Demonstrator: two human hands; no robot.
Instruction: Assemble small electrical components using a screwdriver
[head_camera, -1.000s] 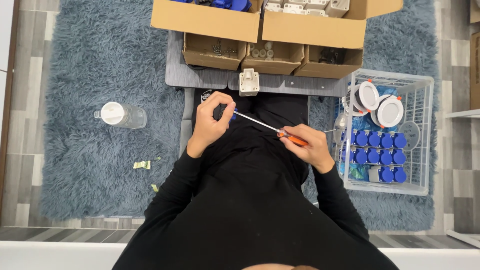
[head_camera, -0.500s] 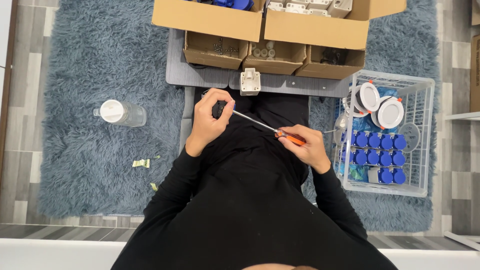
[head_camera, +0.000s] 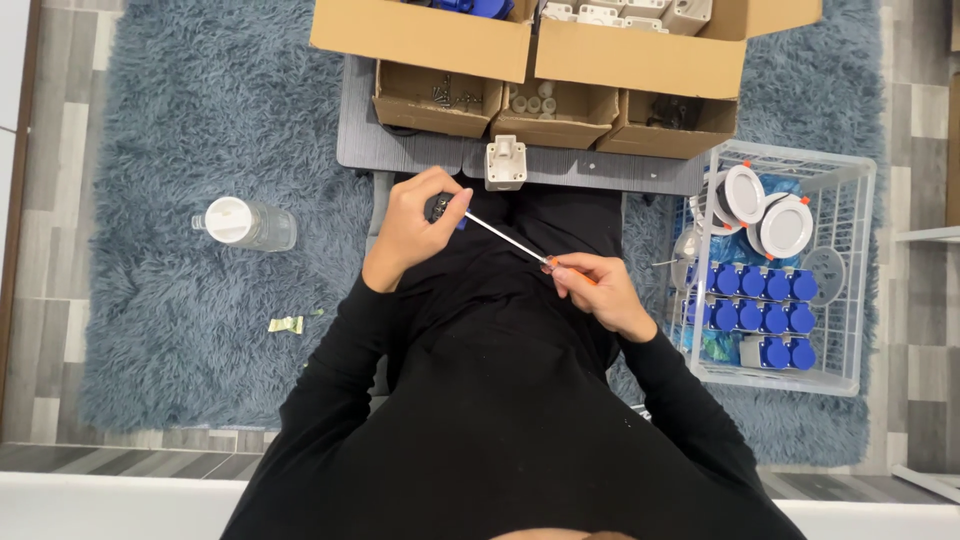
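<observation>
My left hand (head_camera: 412, 226) is closed around a small dark and blue part (head_camera: 443, 208) held above my lap. My right hand (head_camera: 596, 290) grips the orange handle of a screwdriver (head_camera: 512, 240), whose thin metal shaft runs up-left so the tip meets the part in my left hand. A small white plastic box (head_camera: 505, 162) stands on the near edge of the grey low table (head_camera: 400, 150), just beyond both hands.
Three small open cardboard boxes (head_camera: 552, 112) of parts sit on the table, with larger cardboard boxes (head_camera: 430, 32) behind. A white wire basket (head_camera: 790, 262) at my right holds several blue parts and white round fixtures. A clear bottle (head_camera: 245, 224) lies on the blue rug at left.
Both hands stay together with the screwdriver tip at the part; the left hand has shifted slightly up, and the hold is unchanged.
</observation>
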